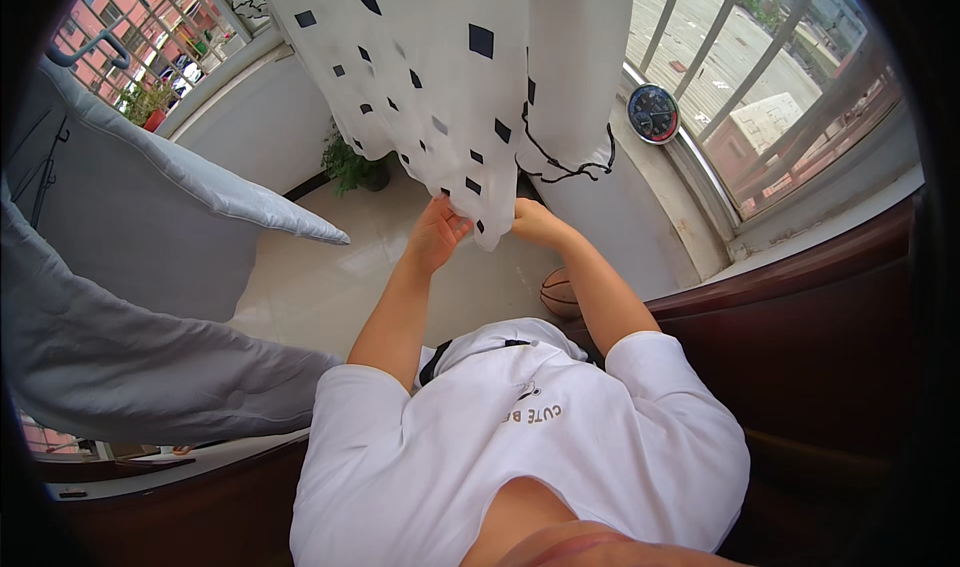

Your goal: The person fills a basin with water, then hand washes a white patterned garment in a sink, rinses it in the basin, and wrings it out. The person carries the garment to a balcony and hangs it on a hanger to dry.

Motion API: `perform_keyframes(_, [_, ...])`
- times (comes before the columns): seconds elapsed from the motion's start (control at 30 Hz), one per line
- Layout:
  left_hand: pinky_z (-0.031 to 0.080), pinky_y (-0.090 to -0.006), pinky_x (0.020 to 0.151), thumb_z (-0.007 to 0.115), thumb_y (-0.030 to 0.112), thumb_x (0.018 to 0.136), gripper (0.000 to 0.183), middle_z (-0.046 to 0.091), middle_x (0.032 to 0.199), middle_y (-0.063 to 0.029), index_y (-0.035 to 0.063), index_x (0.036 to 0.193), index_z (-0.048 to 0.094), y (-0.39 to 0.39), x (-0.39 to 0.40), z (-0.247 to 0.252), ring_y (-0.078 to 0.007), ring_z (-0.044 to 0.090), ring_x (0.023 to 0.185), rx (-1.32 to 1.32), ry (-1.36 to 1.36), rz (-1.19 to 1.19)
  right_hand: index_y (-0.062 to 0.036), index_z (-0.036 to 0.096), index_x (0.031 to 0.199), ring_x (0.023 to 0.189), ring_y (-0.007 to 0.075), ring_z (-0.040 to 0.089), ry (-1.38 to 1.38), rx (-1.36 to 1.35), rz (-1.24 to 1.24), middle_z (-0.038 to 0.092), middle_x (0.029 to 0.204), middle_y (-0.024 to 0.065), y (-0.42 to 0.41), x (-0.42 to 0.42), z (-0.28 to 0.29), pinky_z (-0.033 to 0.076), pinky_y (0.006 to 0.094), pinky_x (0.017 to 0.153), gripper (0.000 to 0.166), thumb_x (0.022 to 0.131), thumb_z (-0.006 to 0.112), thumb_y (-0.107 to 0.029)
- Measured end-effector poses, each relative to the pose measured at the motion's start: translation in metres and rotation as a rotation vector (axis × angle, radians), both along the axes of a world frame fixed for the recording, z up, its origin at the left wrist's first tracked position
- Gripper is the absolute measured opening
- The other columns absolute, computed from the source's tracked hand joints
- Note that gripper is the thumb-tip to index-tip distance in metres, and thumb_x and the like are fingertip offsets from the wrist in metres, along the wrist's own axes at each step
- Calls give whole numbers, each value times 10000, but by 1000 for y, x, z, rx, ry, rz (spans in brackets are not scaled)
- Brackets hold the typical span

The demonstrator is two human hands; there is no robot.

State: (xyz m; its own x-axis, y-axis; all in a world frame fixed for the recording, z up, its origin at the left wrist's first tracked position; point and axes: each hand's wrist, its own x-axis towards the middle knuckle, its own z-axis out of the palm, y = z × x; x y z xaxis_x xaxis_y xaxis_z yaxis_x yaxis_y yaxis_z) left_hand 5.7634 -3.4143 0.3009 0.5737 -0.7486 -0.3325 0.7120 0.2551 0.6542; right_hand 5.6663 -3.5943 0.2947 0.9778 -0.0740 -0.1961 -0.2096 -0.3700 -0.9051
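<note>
A sheer white curtain with dark diamond shapes (450, 94) hangs in front of me, its lower end between my hands. My left hand (439, 231) is at the curtain's left edge, fingers bent against the fabric. At its right edge my right hand (534, 222) grips the cloth, with the fingertips hidden behind it. Just right of this, another white fabric panel with a wavy black trim (574, 169) hangs beside the window wall.
Grey hanging cloths (150, 372) fill the left side. A basketball (560, 294) lies on the tiled floor below my right forearm. A potted plant (349, 165) stands behind the curtain. A round dial gauge (653, 113) is by the barred window, above a dark wooden panel (787, 297).
</note>
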Motion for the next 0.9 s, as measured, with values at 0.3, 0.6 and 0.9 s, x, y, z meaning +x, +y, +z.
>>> perform_keyframes(0.3, [360,-336,892,469,338,881,329,529,1109,19,136,1141,471,-3,1,-7,-133,477,1040,54,-32,0,-96,507,1115,837,187,569,-11,17,142,603,924,81,5,-16,19,435,297,739,405,760,579,-275])
perform_keyframes(0.6, [399,-309,846,463,328,882,318,552,1062,9,122,1124,484,3,1,-7,-137,511,984,0,-12,21,-72,575,1006,810,192,570,21,36,-43,613,889,81,0,-13,16,439,310,711,303,787,552,-279])
perform_keyframes(0.9, [387,-336,927,402,245,897,345,519,1171,-47,42,1164,481,-5,-3,-10,-183,490,1076,56,-61,114,-72,563,996,760,133,543,5,477,-44,581,867,25,-3,25,-58,436,274,680,350,854,463,-376])
